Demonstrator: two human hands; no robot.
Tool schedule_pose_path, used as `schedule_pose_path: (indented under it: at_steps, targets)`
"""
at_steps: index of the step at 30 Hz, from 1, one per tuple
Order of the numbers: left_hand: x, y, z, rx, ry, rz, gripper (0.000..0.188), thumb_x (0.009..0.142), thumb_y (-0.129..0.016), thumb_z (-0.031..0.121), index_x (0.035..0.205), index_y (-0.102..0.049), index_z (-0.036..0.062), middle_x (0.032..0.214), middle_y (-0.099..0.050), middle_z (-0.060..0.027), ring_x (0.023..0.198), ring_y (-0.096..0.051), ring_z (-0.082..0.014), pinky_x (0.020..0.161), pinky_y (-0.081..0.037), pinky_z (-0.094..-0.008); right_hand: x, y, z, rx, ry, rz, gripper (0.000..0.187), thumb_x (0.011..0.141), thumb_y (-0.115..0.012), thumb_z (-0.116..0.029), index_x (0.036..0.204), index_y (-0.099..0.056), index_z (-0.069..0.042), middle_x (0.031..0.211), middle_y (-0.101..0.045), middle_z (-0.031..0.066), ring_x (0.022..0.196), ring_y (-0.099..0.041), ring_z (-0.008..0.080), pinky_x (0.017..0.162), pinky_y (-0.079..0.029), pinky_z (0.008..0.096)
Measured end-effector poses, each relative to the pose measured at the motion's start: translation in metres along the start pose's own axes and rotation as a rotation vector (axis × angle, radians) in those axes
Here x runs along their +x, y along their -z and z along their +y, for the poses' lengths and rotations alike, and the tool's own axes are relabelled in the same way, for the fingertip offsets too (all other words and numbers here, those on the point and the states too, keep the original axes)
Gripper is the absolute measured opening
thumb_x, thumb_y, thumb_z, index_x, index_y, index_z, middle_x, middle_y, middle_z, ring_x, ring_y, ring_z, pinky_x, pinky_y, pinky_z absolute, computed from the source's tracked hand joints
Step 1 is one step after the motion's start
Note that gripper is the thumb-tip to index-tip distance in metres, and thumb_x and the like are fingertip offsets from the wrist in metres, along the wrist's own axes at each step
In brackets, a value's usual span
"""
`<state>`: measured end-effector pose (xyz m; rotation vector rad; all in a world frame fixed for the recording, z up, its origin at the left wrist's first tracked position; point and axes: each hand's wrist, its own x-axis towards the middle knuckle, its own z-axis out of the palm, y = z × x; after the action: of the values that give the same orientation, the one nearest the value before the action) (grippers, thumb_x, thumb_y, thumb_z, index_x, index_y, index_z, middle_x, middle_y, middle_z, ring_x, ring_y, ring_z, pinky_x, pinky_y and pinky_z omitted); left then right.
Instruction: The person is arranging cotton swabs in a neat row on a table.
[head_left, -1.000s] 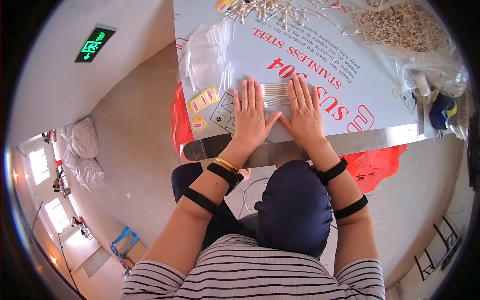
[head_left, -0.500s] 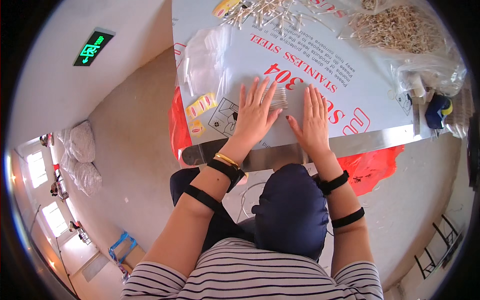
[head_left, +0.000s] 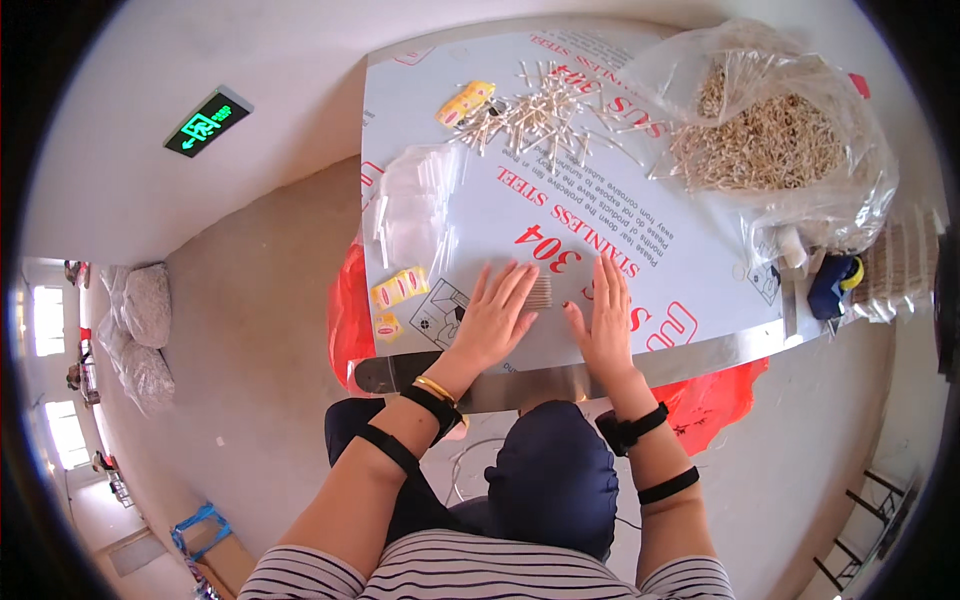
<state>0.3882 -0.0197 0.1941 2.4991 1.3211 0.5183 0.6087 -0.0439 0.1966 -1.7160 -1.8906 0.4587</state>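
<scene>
My left hand [head_left: 497, 322] lies flat on the film-covered steel table top [head_left: 470, 215], fingers stretched out. Beside and partly under its fingers is a small row of cotton swabs [head_left: 541, 292], laid side by side; its left end is hidden. On the other side of the row, my right hand [head_left: 606, 325] also rests flat, palm down, with its thumb apart and nothing in it. A stack of transparent plastic bags [head_left: 415, 205] lies to the left of my hands. Small yellow printed cards [head_left: 400, 288] sit just below that stack.
Farther off is a loose heap of cotton swabs [head_left: 545, 115] with a yellow packet [head_left: 466, 102] at its left. A large transparent bag [head_left: 775, 140] full of swabs stands at the far right. Near the right edge is a dark blue tape dispenser [head_left: 828, 288]. Red plastic [head_left: 705, 405] hangs below the table's edge.
The view has shifted, so the table sits lower and more of its far side shows. Both hands stay flat on either side of the swab row.
</scene>
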Motion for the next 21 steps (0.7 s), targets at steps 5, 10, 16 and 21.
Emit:
schedule_pose_path:
  at_steps: [5, 10, 16, 21]
  targets:
    - [0.001, 0.012, -0.039, -0.052, 0.148, 0.109, 0.063, 0.102, -0.053, 0.031, 0.156, -0.034, 0.0050, 0.157, -0.037, -0.0169, 0.147, -0.035, -0.0346, 0.125, -0.021, -0.0548, 0.093, 0.005, -0.005, 0.031, 0.152, 0.088, 0.063, 0.099, -0.063, -0.030, 0.150, -0.042, 0.000, 0.156, -0.041, 0.0223, 0.146, -0.035, 0.0411, 0.121, -0.028, 0.0512]
    - [0.005, 0.006, -0.041, -0.043, 0.160, 0.118, 0.059, 0.100, -0.051, 0.025, 0.153, -0.036, 0.0029, 0.157, -0.037, -0.0189, 0.148, -0.034, -0.0360, 0.125, -0.022, -0.0546, 0.234, -0.037, 0.026, -0.166, 0.189, 0.091, 0.058, 0.101, -0.057, -0.041, 0.149, -0.048, -0.011, 0.157, -0.042, 0.0178, 0.146, -0.036, 0.0399, 0.121, -0.029, 0.0514]
    - [0.004, 0.005, -0.039, -0.050, 0.148, 0.072, 0.063, 0.096, -0.054, 0.025, 0.151, -0.038, 0.0022, 0.157, -0.037, -0.0215, 0.148, -0.034, -0.0372, 0.125, -0.021, -0.0553, 0.370, -0.066, 0.056, -0.410, 0.053, 0.069, 0.053, 0.100, -0.053, -0.048, 0.150, -0.051, -0.029, 0.159, -0.042, 0.0123, 0.148, -0.035, 0.0392, 0.119, -0.027, 0.0585]
    - [0.007, 0.012, -0.040, -0.112, 0.146, 0.064, 0.064, 0.096, -0.055, 0.027, 0.152, -0.036, 0.0014, 0.157, -0.036, -0.0218, 0.150, -0.032, -0.0387, 0.125, -0.020, -0.0563, 0.420, -0.079, 0.081, -0.354, 0.003, 0.056, 0.052, 0.099, -0.053, -0.052, 0.146, -0.055, -0.030, 0.158, -0.043, 0.0130, 0.147, -0.035, 0.0401, 0.118, -0.030, 0.0586]
